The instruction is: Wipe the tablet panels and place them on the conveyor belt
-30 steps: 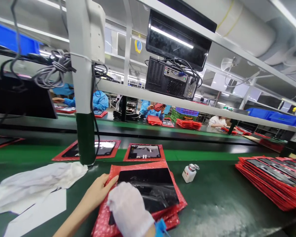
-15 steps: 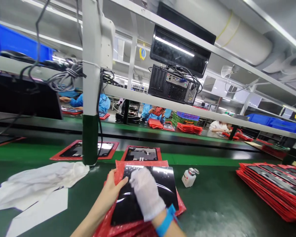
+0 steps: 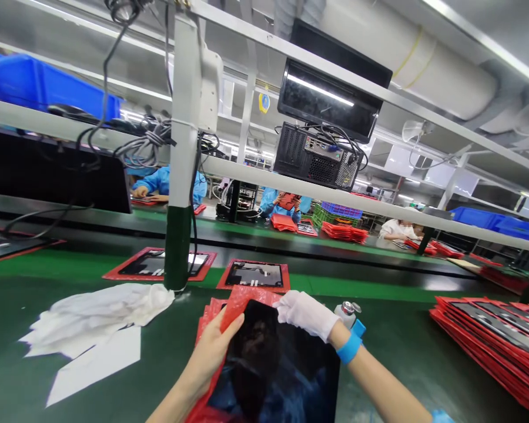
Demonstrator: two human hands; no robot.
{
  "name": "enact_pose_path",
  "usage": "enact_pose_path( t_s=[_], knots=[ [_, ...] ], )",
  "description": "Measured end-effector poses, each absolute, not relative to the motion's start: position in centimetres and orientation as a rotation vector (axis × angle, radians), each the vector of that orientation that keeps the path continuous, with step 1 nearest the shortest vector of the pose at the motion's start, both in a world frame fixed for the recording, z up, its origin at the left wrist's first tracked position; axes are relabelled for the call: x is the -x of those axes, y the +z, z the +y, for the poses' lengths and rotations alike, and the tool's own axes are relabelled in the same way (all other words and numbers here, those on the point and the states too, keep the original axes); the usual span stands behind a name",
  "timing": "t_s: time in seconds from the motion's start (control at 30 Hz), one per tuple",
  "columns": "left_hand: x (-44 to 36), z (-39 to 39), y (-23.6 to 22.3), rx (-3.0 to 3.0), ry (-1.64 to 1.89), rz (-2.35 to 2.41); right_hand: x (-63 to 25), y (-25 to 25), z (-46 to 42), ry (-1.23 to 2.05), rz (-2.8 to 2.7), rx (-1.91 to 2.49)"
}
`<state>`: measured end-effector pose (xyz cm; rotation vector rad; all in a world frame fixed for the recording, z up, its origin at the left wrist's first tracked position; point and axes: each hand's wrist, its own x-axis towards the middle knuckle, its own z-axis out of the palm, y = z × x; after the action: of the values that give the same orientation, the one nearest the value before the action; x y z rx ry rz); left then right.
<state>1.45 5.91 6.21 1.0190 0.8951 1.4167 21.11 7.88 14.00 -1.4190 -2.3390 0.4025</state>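
A glossy black screen panel [image 3: 291,370] is tilted up towards me, with red bubble wrap [image 3: 249,296] behind its left and upper edges. My left hand [image 3: 214,349], bare, grips the panel and wrap at the upper left, thumb over the front edge. At the top edge is my right hand [image 3: 306,314] in a white glove, a blue band round its wrist. Its fingers are pinched on the red wrap by the panel's upper corner; the fingertips are partly hidden. Just behind that wrist stands a small white bottle [image 3: 346,314] with a metal cap, partly covered.
White cloth [image 3: 101,311] and a white sheet [image 3: 99,361] lie left of a green-and-white post [image 3: 178,247]. Two panels on red wrap [image 3: 275,288] lie further back. A tall stack of red-wrapped panels [image 3: 489,346] stands right. Co-workers in blue sit across the bench.
The panel has been raised from lying flat to tilted. My right hand has moved from the panel's middle to its top edge, and my left hand has shifted slightly right.
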Motion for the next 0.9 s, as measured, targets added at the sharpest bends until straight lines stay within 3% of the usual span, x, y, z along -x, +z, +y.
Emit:
enact_pose_path(
  t_s=[0.1, 0.2, 0.4, 0.57, 0.73, 0.9],
  knots=[
    [-1.8, 5.7, 6.4, -1.02, 1.443, 0.87, -21.8, 13.7, 6.6, 0.696, -2.314, 1.398],
    [-0.9, 5.8, 7.5, -0.897, 1.303, 0.82, -23.5, 15.5, 5.4, 0.628, -2.248, 1.369],
    [0.8, 6.4, 8.5, -0.673, 1.152, 0.779, -26.0, 21.6, 3.0, -0.029, -1.982, 1.241],
    [1.5, 7.1, 8.1, -0.674, 1.21, 0.843, -23.5, 18.5, 2.0, -0.935, -2.149, 0.712],
    [5.9, 6.9, 9.3, -0.691, 1.22, 0.893, -24.9, 17.2, 1.8, -0.8, -1.973, 0.805],
    [5.1, 5.9, 9.9, -0.719, 1.048, 0.733, -25.7, 19.0, 1.6, -1.237, -1.989, 0.923]
  ],
)
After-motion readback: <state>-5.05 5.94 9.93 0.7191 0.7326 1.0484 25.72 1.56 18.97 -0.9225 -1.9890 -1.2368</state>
